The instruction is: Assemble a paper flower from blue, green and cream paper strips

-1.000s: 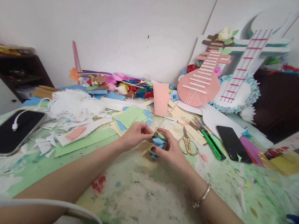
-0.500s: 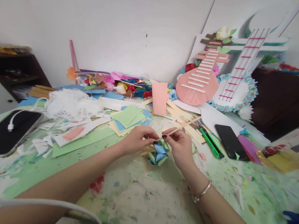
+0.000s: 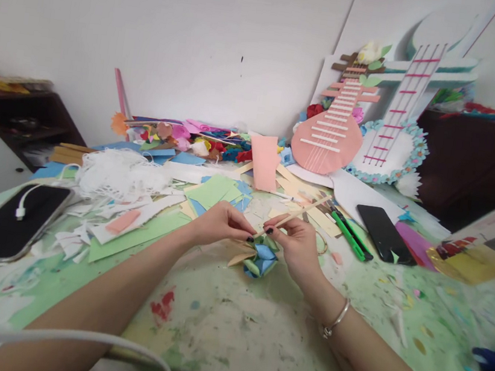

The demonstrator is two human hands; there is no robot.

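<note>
A thin pale stick, which looks wooden, slants up to the right between my hands. My right hand is closed around its lower part, thumb and fingers pinching it. My left hand is closed too, its thumb and fingertips pinched at the stick's lower end. Just below the fingertips, a small folded-paper piece in blue and green rests on the table, with beige paper petals at its left side. My fingers hide part of its top.
Green and blue paper sheets and a heap of white string lie behind my left hand. To the right are a green cutter and a black phone. A pink paper lute leans against the wall. A white cable crosses the near left.
My left hand has shifted slightly left and down along with the stick's lower end. The beige petals show more now. My right hand has barely moved.
</note>
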